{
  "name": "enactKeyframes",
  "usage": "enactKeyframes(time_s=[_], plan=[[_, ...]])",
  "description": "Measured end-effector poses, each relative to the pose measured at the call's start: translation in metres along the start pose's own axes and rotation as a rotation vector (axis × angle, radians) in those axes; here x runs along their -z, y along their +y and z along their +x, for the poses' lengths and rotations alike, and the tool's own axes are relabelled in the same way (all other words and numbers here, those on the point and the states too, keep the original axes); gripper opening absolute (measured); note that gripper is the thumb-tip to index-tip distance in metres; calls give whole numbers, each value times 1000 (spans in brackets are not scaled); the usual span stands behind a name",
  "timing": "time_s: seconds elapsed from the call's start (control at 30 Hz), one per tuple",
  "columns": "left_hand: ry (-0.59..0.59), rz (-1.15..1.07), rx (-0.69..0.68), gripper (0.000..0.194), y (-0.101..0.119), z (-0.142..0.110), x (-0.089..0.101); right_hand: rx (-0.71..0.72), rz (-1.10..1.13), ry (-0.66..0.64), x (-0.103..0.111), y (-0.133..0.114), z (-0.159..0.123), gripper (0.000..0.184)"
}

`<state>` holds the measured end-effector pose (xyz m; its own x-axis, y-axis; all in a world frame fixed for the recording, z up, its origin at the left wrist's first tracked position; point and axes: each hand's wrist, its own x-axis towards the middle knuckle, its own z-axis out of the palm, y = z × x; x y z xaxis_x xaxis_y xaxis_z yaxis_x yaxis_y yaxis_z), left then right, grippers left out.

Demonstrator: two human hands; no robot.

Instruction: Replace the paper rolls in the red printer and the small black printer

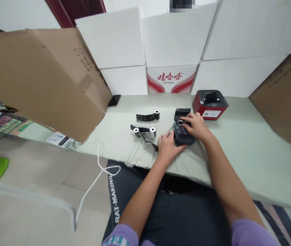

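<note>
A small dark label printer (186, 139) sits on the cloth-covered table, its lid (182, 113) raised. My left hand (168, 145) lies along the printer's left side, thumb stretched across its front edge, steadying it. My right hand (197, 126) reaches over from the right with its fingers bent into the uncovered compartment. Those fingers close on a dark, shiny, roll-like piece partly hidden by them. Left of the printer, a black paper roll (156, 115) trails a strip. Nearer to me, two more rolls (136, 132) (152, 132) lie with loose black strips, one ending by my left hand.
A red printer (210, 106) with dark paper sticking out stands behind my right hand. White boxes (172, 41) wall off the back. Cardboard (58, 82) leans on the left, with more cardboard (286, 95) on the right. A black phone-like slab (114, 100) and white cable (98, 153) are at left.
</note>
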<state>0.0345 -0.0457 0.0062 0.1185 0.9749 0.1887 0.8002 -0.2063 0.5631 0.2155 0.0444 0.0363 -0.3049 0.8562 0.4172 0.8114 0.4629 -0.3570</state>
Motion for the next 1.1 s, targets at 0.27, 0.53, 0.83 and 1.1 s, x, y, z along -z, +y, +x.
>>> enactKeyframes(time_s=[0.27, 0.53, 0.83, 1.1], plan=[[8, 43, 8, 73, 2, 0, -1, 9, 81, -51, -6, 0, 3, 45], [38, 20, 2, 75, -1, 0, -5, -103, 59, -14, -9, -4, -3, 40], [46, -10, -14, 78, 0, -1, -5, -249, 371, 277, -19, 12, 6, 47], [213, -310, -76, 54, 0, 19, -2, -391, 908, 299, -38, 27, 18, 60]])
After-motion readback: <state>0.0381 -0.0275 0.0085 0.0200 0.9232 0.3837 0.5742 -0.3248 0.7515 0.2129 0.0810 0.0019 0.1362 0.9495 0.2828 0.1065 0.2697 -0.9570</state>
